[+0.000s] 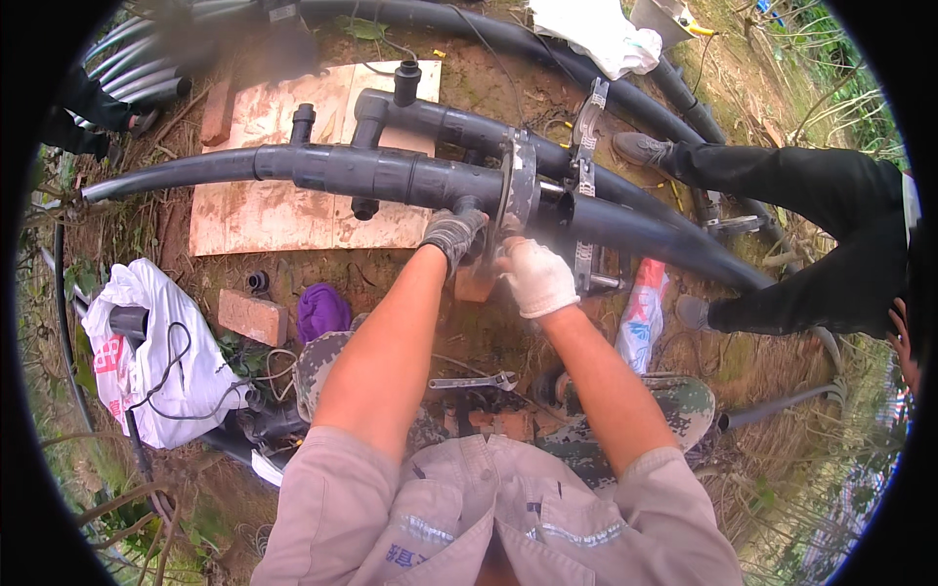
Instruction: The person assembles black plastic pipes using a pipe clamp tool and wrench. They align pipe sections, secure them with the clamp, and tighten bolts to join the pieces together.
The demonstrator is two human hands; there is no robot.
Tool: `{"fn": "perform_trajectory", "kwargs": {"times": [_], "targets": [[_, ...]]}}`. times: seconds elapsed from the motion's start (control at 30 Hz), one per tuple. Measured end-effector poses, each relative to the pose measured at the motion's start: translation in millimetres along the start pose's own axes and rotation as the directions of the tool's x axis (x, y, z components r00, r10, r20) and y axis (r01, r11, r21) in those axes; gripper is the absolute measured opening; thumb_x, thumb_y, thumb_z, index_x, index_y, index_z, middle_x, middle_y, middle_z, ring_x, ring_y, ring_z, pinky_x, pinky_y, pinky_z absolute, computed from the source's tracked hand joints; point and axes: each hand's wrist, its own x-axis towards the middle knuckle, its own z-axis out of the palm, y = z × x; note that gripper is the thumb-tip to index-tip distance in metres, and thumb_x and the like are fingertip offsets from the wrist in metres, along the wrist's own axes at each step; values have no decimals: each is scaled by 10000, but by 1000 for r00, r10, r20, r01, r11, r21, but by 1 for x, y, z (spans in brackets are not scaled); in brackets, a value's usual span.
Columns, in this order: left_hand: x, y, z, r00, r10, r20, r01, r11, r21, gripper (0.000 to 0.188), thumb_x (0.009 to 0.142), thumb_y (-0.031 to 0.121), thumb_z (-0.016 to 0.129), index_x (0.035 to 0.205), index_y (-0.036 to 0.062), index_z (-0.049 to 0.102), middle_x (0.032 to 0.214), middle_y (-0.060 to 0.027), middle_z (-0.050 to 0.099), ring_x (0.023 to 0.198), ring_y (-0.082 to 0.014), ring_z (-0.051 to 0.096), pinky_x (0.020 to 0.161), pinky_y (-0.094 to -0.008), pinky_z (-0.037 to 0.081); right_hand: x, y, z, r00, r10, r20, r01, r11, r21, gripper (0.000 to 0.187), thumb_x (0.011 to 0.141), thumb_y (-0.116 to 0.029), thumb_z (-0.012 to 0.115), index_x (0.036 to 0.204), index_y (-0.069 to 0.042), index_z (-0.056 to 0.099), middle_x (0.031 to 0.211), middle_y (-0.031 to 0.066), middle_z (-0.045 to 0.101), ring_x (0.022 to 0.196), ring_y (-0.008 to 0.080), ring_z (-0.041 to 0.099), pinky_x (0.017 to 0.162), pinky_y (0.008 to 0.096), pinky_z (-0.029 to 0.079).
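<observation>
A black pipe (337, 172) is stretched leftward from the grey-gloved left hand (454, 237), curled at the pipe's short branch (471, 202); a round clamp (523, 181) is set just beyond the white-gloved right hand (539, 280), also curled. What either grasps cannot be told.

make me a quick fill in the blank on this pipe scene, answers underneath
The right hand wears a glove coloured ____. The soft bundle near the brick is ____. In the picture, the wooden board lies to the ____ of the ring-shaped clamp.

Missing words: white; purple; left.
</observation>
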Motion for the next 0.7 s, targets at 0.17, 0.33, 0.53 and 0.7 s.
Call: {"fn": "perform_trajectory", "kwargs": {"times": [0.17, 0.33, 0.53, 0.7], "targets": [[-29, 10, -11, 996, 44, -79, -34, 993, 115, 705, 857, 528, 727, 1296, 0, 564, 1154, -249, 669, 946, -342, 717, 744, -475, 561, -25, -32, 26, 930, 256, -265, -154, 923, 352, 300, 863, -134, 751, 1137, -57, 655, 928, 144, 699, 811, 320, 696, 734, 403, 559], [-63, 37, -10, 986, 159, -53, -126, 912, 390, 880, 826, 616, 719, 1325, -94, 577, 1303, -285, 633, 1213, -371, 628, 1008, -405, 488, -130, -41, 93, 903, 410, 126, -419, 783, 460, 288, 942, -248, 690, 1145, -54, 626, 941, 208, 699, 899, 390, 702, 776, 454, 546], [-110, 57, -24, 783, 563, -265, -475, 816, 329, 838, 804, 503, 780, 1392, -40, 530, 1311, -297, 584, 1257, -371, 575, 1087, -412, 451, -174, -20, 172, 291, 268, 918, -639, 769, -22, 420, 888, -254, 606, 1238, -24, 626, 1202, 292, 672, 1151, 439, 641, 981, 460, 493], [-153, 61, -17, 647, 736, -199, -710, 676, 194, 747, 837, 453, 781, 1358, -25, 543, 1263, -258, 578, 1173, -357, 598, 1031, -428, 477, -210, -8, 233, 249, 279, 927, -780, 626, 21, 436, 894, -253, 627, 1282, -57, 596, 1211, 258, 672, 1162, 417, 633, 978, 460, 485]]}}
